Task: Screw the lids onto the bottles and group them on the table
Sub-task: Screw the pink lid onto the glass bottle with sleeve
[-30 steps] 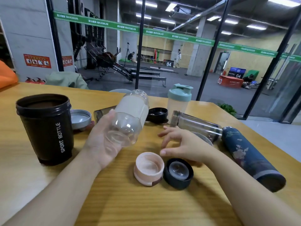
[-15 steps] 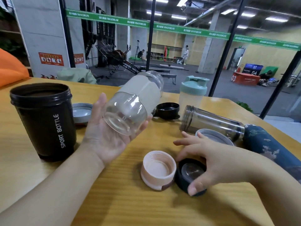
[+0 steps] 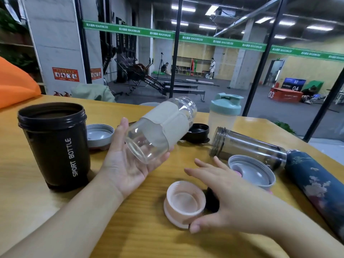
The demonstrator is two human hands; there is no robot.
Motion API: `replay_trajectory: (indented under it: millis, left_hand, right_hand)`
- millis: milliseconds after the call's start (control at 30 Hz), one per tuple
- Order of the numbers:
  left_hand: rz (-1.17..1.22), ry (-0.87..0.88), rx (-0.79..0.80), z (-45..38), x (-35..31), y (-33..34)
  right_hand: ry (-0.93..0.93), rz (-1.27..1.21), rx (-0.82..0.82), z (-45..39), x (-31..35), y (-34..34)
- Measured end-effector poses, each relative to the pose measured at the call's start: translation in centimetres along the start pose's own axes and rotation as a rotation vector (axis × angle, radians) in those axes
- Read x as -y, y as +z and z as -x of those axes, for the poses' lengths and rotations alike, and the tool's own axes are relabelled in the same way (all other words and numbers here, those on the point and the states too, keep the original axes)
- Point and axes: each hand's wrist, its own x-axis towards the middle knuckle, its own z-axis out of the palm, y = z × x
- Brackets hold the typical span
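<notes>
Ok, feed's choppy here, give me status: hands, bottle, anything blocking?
Left hand grips clear bottle, tilted, off the table. Right hand open, thumb at pink lid. Black lid mostly hidden under right hand. Nothing blocking.

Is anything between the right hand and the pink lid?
Nothing visible. The right hand is already at the pink lid, its thumb against the lid's near edge; the black lid sits beside it, under the palm, not between them.
</notes>
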Motion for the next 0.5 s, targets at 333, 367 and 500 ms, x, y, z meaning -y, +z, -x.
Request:
replay_trajectory:
  millis: [333, 367, 500]
  left_hand:
    - [0.025, -0.062, 0.075, 0.0, 0.3, -0.4]
    - [0.025, -0.046, 0.050, 0.0, 0.3, -0.3]
    - [0.002, 0.027, -0.052, 0.1, 0.5, 0.1]
  right_hand:
    - [-0.036, -0.119, -0.294, -1.2, -0.4, 1.7]
    - [-0.006, -0.217, -0.333, -1.0, -0.5, 1.6]
    - [0.068, -0.511, -0.558, -0.5, -1.1, 0.7]
